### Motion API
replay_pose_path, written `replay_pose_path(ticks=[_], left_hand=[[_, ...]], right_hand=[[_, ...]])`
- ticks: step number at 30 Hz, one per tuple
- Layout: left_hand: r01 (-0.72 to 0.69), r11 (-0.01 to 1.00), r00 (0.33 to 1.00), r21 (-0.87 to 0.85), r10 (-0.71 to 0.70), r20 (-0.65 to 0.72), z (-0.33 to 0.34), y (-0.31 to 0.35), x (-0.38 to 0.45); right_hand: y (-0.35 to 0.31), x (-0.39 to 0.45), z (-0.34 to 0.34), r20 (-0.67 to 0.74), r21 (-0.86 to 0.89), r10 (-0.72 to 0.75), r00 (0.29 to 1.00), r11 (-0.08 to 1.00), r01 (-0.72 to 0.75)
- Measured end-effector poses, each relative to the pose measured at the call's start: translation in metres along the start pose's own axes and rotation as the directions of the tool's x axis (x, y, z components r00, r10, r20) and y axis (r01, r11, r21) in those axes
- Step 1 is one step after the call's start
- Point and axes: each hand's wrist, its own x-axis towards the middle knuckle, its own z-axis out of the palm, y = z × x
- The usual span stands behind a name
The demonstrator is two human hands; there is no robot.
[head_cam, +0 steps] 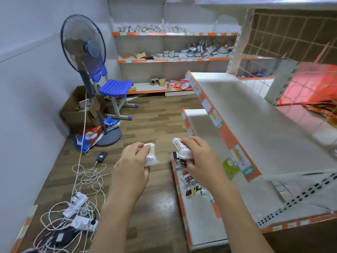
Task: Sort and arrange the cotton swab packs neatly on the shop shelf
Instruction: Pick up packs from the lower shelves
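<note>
Holding one swab pack in each hand, both in mid-air over the floor (156,125), just left of the shelves.

Head view:
- Left hand (130,161) pinches the left pack (151,154), thumb on the near end and fingers curled over the top. Right hand (197,157) grips the right pack (182,148), fingers wrapped over it from above.
- Neither pack is on a shelf yet. The middle shelf (273,134) has a bare white deck right beside the right hand. The low shelf (200,216) below already carries small loose goods.

Risks, as I judge them:
- Both grips sit on slick film near one end. A pack could slip and drop to the floor, in among the cables (87,179).
- Right pack sits close to the orange shelf lip (237,143). Swinging it in low could clip that edge and knock it out of the fingers.
- Frame is motion-blurred, so pack count in the right hand is unclear. If it's a stack, the bottom one may slide out.

Orientation:
- Left pack: long axis runs roughly away from the person, tilted a bit right, far end pointing towards the back wall.
- Right pack: long axis also near-to-far, tilted left, so the two far ends lean towards each other. Which end is the top I cannot tell.
</note>
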Motion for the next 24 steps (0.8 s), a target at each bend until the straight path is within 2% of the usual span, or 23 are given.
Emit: replay_pose_path(ticks=[6,10,15,20,24], left_hand=[[0.074,0.996,0.997,-0.042,-0.075,-0.017,0.011,-0.047,0.047],[0.087,0.996,0.996,0.0,-0.087,-0.016,0.026,-0.078,0.093],[0.102,0.993,0.994,0.059,-0.101,-0.029,0.043,-0.107,0.188],[0.128,0.99,0.99,0.061,-0.124,-0.068,0.055,-0.122,0.292],[0.166,0.984,0.981,0.06,-0.159,-0.107,0.066,-0.143,0.336]], right_hand=[[0.011,0.051,0.044,0.091,-0.027,-0.001,0.996,1.0,0.004],[0.018,0.107,0.078,0.119,-0.008,-0.001,0.993,1.0,0.001],[0.035,0.206,0.114,0.157,0.03,-0.073,0.985,0.997,0.069],[0.059,0.308,0.138,0.124,0.071,-0.085,0.989,0.995,0.077],[0.07,0.369,0.167,0.138,0.061,-0.105,0.985,0.993,0.097]])
